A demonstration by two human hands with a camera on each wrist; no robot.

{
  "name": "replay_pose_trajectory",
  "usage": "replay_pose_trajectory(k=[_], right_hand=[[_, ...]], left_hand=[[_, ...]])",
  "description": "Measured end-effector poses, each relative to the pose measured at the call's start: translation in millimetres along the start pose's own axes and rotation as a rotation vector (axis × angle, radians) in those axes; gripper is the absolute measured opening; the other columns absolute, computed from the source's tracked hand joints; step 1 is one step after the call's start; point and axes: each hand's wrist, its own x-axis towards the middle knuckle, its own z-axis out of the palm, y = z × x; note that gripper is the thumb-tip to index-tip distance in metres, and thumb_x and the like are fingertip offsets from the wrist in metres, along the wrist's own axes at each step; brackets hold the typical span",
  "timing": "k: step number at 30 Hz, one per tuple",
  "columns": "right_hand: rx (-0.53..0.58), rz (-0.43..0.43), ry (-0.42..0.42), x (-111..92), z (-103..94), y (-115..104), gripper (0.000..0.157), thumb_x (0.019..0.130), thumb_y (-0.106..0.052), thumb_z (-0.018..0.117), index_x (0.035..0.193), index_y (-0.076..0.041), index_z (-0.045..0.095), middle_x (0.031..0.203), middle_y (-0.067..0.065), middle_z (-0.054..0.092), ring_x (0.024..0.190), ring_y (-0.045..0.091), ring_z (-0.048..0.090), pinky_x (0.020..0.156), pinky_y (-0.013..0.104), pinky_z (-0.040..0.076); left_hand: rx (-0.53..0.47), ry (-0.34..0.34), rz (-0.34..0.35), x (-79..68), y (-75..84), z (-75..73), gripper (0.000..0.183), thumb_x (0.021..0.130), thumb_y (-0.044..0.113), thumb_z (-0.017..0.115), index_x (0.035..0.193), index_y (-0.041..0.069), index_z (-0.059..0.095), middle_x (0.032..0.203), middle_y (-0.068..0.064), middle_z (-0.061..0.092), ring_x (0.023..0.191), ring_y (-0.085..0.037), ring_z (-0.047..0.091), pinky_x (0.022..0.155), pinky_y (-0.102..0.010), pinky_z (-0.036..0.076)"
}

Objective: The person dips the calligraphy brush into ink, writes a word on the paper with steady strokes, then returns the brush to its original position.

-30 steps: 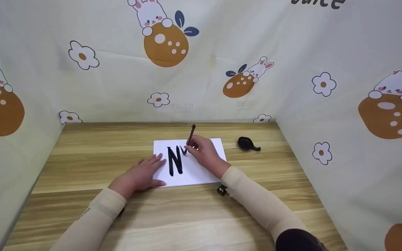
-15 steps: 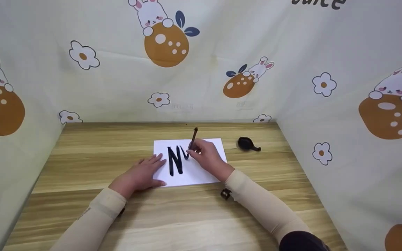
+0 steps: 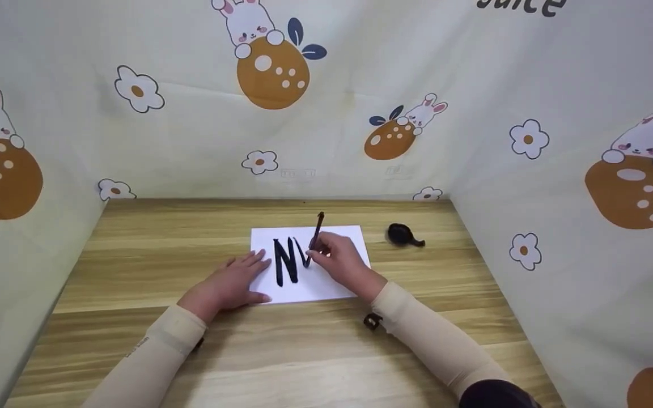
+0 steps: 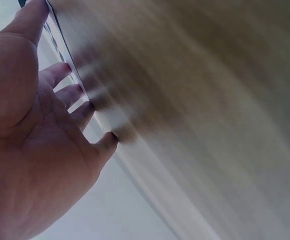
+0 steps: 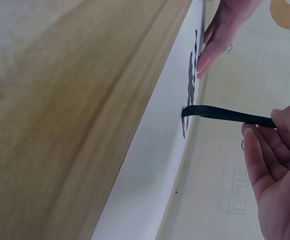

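Observation:
A white sheet of paper [image 3: 318, 288] lies on the table. My left hand [image 3: 229, 284] rests flat with fingers spread over its left edge; in the left wrist view those fingertips [image 4: 107, 142] touch down along that edge. My right hand [image 3: 342, 259] pinches a dark, slim brush [image 5: 227, 115], its shaft leaning above the sheet. The brush's soft tip bends against the paper in the right wrist view. Thick black strokes form an N [image 3: 285, 262], and a thinner slanting stroke [image 3: 300, 249] runs down just right of it to the tip.
A small black dish with a stubby handle [image 3: 401, 234] sits right of the paper. The wood-grain table [image 3: 151, 243] is walled at the back and sides by a pale cloth [image 3: 190, 136] printed with rabbits and flowers.
My right hand has moved down and slightly right with the brush, and the slanting black stroke beside the N has grown longer. My left hand has stayed on the paper's edge.

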Motion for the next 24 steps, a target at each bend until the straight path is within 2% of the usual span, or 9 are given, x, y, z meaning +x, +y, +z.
replay_pose_trajectory(k=[9, 24], right_hand=[[-0.005, 0.015, -0.015, -6.3, -1.3, -2.3, 0.007, 0.102, -0.008, 0.081, 0.100, -0.006, 0.075, 0.092, 0.002, 0.077, 0.089, 0.013, 0.073, 0.083, 0.031, 0.064], [0.023, 0.035, -0.024, -12.5, -6.2, -4.7, 0.008, 0.102, -0.012, 0.082, 0.096, -0.011, 0.076, 0.087, -0.005, 0.074, 0.084, 0.008, 0.069, 0.076, 0.029, 0.061]], left_hand=[[-0.013, -0.001, -0.004, -0.2, 3.2, -1.8, 0.092, 0.102, 0.052, 0.078, 0.169, 0.002, 0.041, 0.180, -0.023, 0.027, 0.165, -0.047, 0.025, 0.127, -0.076, 0.023], [-0.004, 0.005, 0.002, 0.5, 1.7, -0.8, 0.093, 0.102, 0.053, 0.078, 0.169, 0.002, 0.041, 0.180, -0.023, 0.027, 0.165, -0.046, 0.025, 0.128, -0.075, 0.023]])
